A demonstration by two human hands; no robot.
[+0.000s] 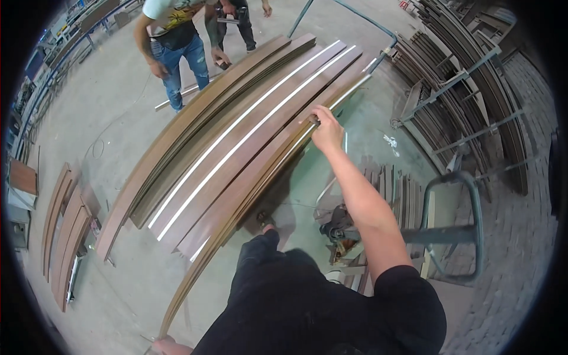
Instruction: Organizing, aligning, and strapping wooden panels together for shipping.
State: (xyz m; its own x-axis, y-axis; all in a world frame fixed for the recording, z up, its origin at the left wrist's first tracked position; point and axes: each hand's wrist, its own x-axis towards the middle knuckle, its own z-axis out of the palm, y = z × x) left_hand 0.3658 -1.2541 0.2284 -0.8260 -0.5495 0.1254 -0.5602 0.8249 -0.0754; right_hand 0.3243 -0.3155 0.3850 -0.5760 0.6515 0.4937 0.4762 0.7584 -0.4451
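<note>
A long narrow brown trim strip (201, 259) runs diagonally along the near side of a stack of brown boards (260, 136). At the bottom edge, my left hand (170, 345) is closed around its lower end; part of that hand is cut off by the picture. My right arm reaches forward, and my right hand (327, 129) grips the strip farther up, where a small dark brown part shows between thumb and fingers. Two white lines run along the boards beside it. A bright pale edge lies just under my right hand.
Two people (183, 50) stand across the boards, one in jeans. A blue-grey metal frame (355, 18) rises at the far end. Racks of long profiles (467, 77) line the right. Near my right side are a metal handle frame (477, 231) and offcuts (396, 186). More boards (71, 239) lie left.
</note>
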